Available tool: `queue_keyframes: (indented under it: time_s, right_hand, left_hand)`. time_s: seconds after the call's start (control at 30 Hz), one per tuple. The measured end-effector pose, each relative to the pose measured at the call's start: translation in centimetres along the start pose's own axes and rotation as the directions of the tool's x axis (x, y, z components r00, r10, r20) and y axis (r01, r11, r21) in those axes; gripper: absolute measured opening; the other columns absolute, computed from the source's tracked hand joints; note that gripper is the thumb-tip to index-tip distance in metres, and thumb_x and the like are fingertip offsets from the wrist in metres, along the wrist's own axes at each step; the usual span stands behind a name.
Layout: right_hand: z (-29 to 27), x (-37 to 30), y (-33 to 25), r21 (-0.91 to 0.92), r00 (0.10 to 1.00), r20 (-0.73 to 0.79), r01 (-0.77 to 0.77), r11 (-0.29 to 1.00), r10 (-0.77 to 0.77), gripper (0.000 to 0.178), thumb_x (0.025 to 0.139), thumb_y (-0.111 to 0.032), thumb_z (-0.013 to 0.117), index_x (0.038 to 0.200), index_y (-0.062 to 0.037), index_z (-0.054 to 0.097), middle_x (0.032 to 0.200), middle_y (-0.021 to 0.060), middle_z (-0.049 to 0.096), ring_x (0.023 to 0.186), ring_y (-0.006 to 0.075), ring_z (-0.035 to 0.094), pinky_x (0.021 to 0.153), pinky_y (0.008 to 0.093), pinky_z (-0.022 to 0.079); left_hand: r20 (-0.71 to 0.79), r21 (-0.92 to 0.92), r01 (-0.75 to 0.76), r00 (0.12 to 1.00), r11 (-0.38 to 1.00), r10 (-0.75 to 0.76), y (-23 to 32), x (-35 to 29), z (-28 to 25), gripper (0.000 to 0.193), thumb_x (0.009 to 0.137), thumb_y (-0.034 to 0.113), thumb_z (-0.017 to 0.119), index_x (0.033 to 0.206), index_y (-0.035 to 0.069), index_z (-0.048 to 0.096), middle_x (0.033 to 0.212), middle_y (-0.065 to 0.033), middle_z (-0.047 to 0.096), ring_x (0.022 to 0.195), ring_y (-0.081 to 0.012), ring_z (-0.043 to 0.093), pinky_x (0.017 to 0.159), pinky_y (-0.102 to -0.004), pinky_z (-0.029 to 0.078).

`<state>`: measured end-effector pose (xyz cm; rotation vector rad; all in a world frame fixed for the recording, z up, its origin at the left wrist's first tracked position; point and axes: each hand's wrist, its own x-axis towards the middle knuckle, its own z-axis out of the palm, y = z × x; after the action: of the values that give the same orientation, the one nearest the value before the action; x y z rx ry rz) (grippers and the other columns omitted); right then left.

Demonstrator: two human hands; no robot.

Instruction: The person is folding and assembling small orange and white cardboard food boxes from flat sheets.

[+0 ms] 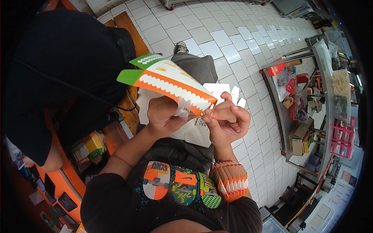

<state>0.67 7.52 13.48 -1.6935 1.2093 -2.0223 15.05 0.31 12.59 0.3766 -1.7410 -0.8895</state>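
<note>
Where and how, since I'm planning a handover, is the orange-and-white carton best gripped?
Probably pinch the lower green flap of the carton, coming from the far left: that wide end juts clear, while the left hand supports the near edge and the right hand the tapered tip.

The carton (171, 83) looks like smooth card with a slight sheen, the film (183, 108) against it clear, glossy plastic, and the stack (231, 182) folded card. The shirt (132, 190) is matt printed cloth. The floor (229, 50) is smooth, shiny tile, the plank (130, 33) wood, the rack (330, 97) metal, and the bags (301, 103) crinkled, glossy plastic.
</note>
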Motion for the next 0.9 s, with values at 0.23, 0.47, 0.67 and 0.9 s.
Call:
queue_keyframes:
  time_s: [0.23, 0.47, 0.67, 0.9]
  right_hand:
    - [0.3, 0.6, -0.2, -0.019, 0.999, -0.051, -0.005, 1.000, 0.004, 0.046, 0.062, 0.003, 0.078, 0.098, -0.0091, 0.053, 0.075, 0.0024, 0.069, 0.074, 0.0161, 0.064, 0.097, 0.0441, 0.030]
    - [0.0, 0.2, 0.3, 0.095, 1.000, -0.019, 0.025, 0.995, -0.024, 0.047, 0.060, 0.006, 0.077, 0.098, -0.0099, 0.053, 0.072, 0.0039, 0.067, 0.084, 0.0247, 0.066, 0.097, 0.0563, 0.034]
    - [0.1, 0.2, 0.0, 0.029, 0.999, 0.003, 0.043, 0.999, -0.043, 0.051, 0.061, 0.006, 0.077, 0.102, -0.0100, 0.051, 0.072, 0.0040, 0.068, 0.082, 0.0240, 0.065, 0.096, 0.0563, 0.036]
    - [-0.1, 0.0, 0.0, -0.059, 0.998, 0.028, 0.064, 0.996, -0.062, 0.049, 0.065, 0.003, 0.076, 0.105, -0.0082, 0.049, 0.074, 0.0057, 0.068, 0.084, 0.0227, 0.065, 0.098, 0.0547, 0.034]
  left_hand:
    - [0.477, -0.853, 0.517, 0.711, -0.076, -0.516, -4.9, -5.7, 0.5, 0.060, 0.078, 0.020, 0.071, 0.128, 0.007, 0.040, 0.119, -0.0085, 0.054, 0.109, -0.0180, 0.054, 0.087, -0.0325, 0.047]
    - [0.219, -0.365, 0.278, 0.953, 0.889, -0.208, -4.8, -7.4, 1.3, 0.055, 0.078, 0.021, 0.070, 0.124, 0.006, 0.045, 0.118, -0.0067, 0.055, 0.108, -0.0181, 0.055, 0.087, -0.0318, 0.047]
    - [0.105, -0.013, 0.024, 0.994, 1.000, -0.023, -0.6, -3.0, 0.2, 0.045, 0.074, 0.014, 0.071, 0.115, 0.004, 0.054, 0.112, -0.0058, 0.060, 0.100, -0.0188, 0.060, 0.083, -0.0312, 0.047]
    - [0.086, 0.215, -0.077, 0.994, 0.974, 0.060, 1.6, 0.0, -0.5, 0.032, 0.071, 0.005, 0.067, 0.102, 0.004, 0.060, 0.098, -0.0102, 0.064, 0.086, -0.0209, 0.064, 0.075, -0.0317, 0.051]
